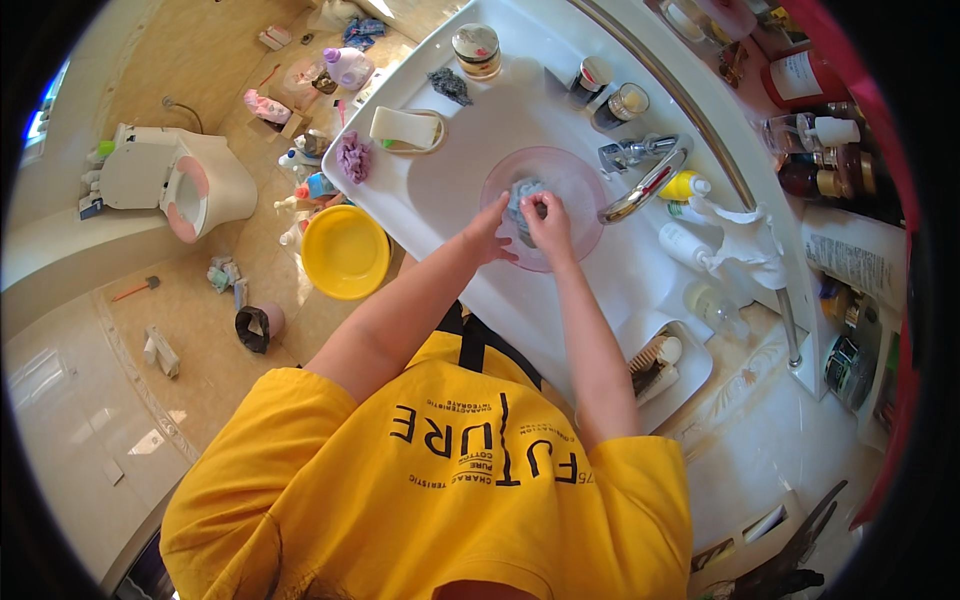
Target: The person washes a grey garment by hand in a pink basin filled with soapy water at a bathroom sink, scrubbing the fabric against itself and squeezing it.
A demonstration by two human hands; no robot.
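A small, wet grey-blue cloth (527,190) is bunched up over a translucent pink basin (590,172). The basin stands inside the white sink (440,170) and holds cloudy, soapy-looking water. My right hand (549,228) is closed on the cloth, its fingers curled at the near side. From the left, my left hand (486,230) grips the cloth's edge, with one finger stretched lower over the basin. Part of the cloth is hidden behind my fingers. Just right of the basin is the chrome faucet (655,185).
Along the sink counter are a soap dish (408,130), a purple scrunchy puff (353,158), a dark scouring pad (450,87) and jars (476,52). Bottles (684,243) stand at right, near a tray with a brush (655,360). A yellow basin (345,252) sits at left.
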